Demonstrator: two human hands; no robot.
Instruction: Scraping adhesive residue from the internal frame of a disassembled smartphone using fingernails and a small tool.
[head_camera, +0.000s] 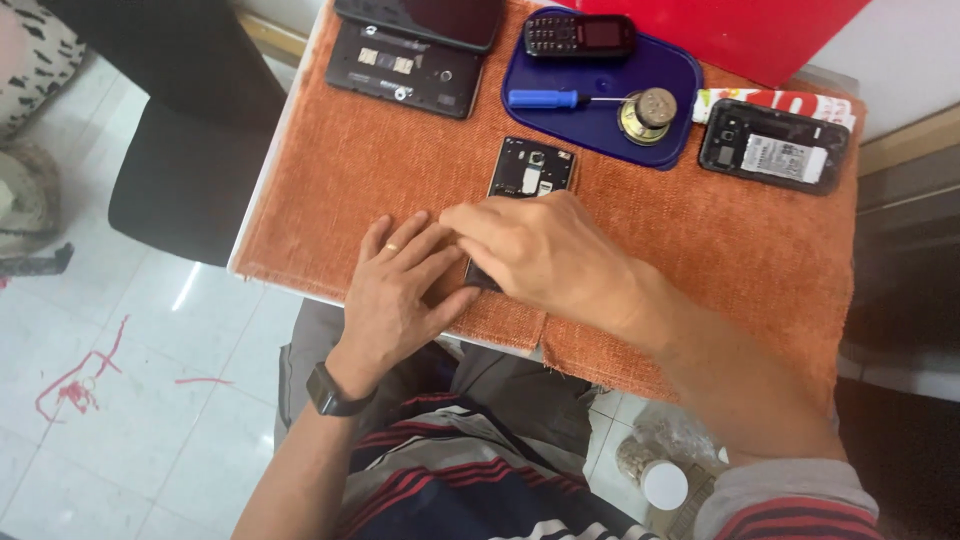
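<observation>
Both hands rest on an opened phone (531, 172) that lies back-up near the front edge of the tabletop (330, 180), which is covered by an orange cloth. The phone's long axis runs roughly from 12 to 6 o'clock, tilted slightly, with its top end pointing away from the person. Only that upper part shows: a black frame with the back cover off, a small camera module and pale metal slots. The lower half is hidden under the hands.

The right hand (545, 250) comes in from 4 o'clock and lies over the phone's lower part, fingers curled down onto it; whether it pinches the body or only presses is not clear. The left hand (400, 290) sits at 9 o'clock of the phone, palm down and flat on the cloth, fingertips touching the phone's left edge beneath the right fingers. It wears a ring and a dark wristband. The right hand is the nearer one, directly on top.

At 12 o'clock, just beyond the phone, a blue tray (560, 125) holds a blue-handled screwdriver (545, 98), a small round speaker (648, 115) and a keypad phone (580, 35). Another opened phone (773, 147) lies at 2 o'clock, and a larger opened device (405, 70) at 11 o'clock.
</observation>
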